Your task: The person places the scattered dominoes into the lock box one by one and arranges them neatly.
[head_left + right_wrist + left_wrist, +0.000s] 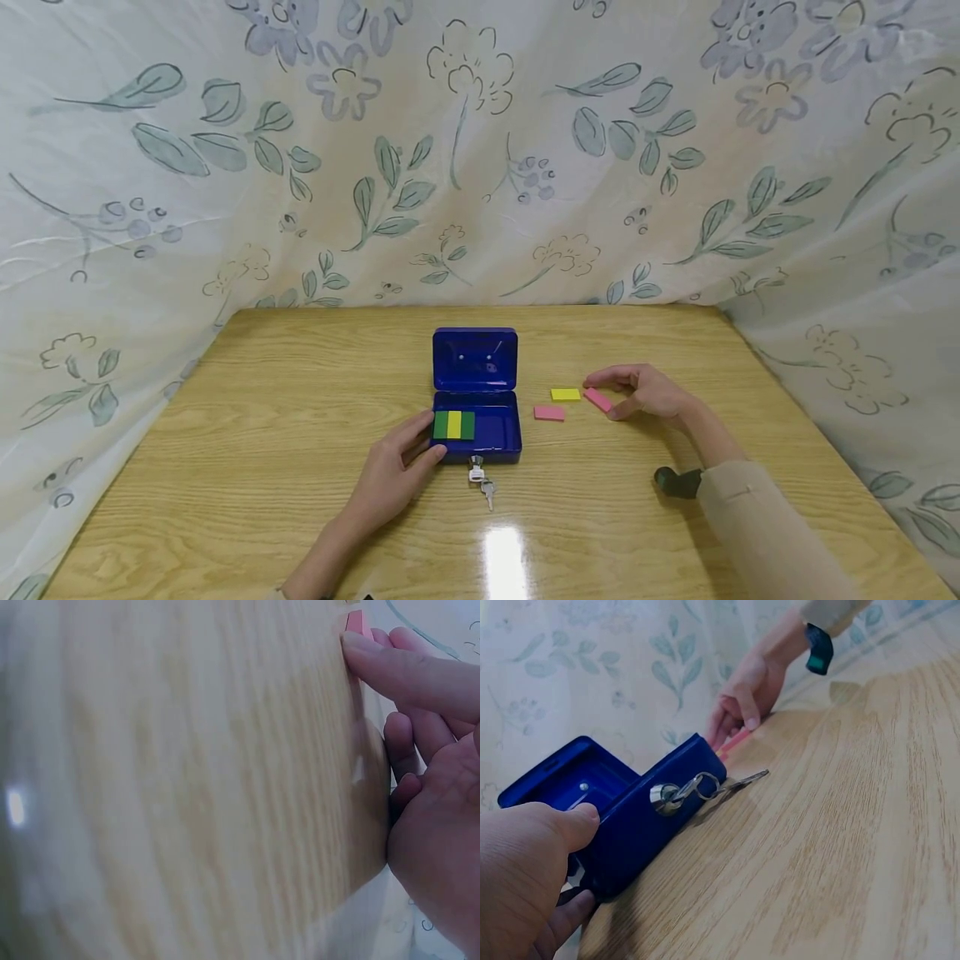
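Observation:
A small blue cash box (497,457) stands on the table with its lid (475,358) raised. At the left inside lie green and yellow blocks (454,425) side by side. My left hand (396,467) grips the box's left front corner, its thumb on the front edge in the left wrist view. My right hand (647,393) pinches a flat pink block (598,401) at its ends, to the right of the box. Between that hand and the box lie a yellow block (566,395) and another pink block (549,413). In the right wrist view the held pink block (355,626) shows only partly.
Keys on a ring (488,490) hang from the lock (476,461) at the box's front and lie on the wooden table (315,367). A flower-patterned cloth (480,167) surrounds the table's back and sides. Glare shows near the front.

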`<control>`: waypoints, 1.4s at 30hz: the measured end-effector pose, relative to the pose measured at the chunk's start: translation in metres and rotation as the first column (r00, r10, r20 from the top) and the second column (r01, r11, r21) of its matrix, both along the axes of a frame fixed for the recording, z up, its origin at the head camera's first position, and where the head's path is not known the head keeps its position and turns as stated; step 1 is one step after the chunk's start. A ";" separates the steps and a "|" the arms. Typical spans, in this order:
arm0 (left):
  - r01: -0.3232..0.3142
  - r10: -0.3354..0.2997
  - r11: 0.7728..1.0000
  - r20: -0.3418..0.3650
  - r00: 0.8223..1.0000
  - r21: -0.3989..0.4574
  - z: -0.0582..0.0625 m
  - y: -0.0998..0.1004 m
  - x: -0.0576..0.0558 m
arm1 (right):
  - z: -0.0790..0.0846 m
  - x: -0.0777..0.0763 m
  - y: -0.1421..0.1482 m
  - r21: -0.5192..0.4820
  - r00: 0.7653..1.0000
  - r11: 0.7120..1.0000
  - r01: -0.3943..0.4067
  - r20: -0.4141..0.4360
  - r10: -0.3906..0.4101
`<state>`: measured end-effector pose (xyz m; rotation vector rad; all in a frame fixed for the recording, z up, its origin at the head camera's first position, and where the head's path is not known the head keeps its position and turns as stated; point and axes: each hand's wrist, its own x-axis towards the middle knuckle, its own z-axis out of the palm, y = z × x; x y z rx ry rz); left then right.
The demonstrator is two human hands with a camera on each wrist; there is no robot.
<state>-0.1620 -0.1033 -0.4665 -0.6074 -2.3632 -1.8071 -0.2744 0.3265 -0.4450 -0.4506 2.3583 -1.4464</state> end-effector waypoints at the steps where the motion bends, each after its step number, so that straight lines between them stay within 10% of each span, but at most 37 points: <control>1: 0.000 0.000 1.000 0.000 1.000 0.000 0.000 0.000 0.000 | 0.000 0.000 0.000 -0.001 1.000 1.000 0.005 0.002 -0.005; 42: -0.018 0.018 1.000 0.022 1.000 0.024 -0.001 0.002 0.001 | 0.000 0.002 -0.003 0.002 0.992 0.993 0.120 0.045 -0.120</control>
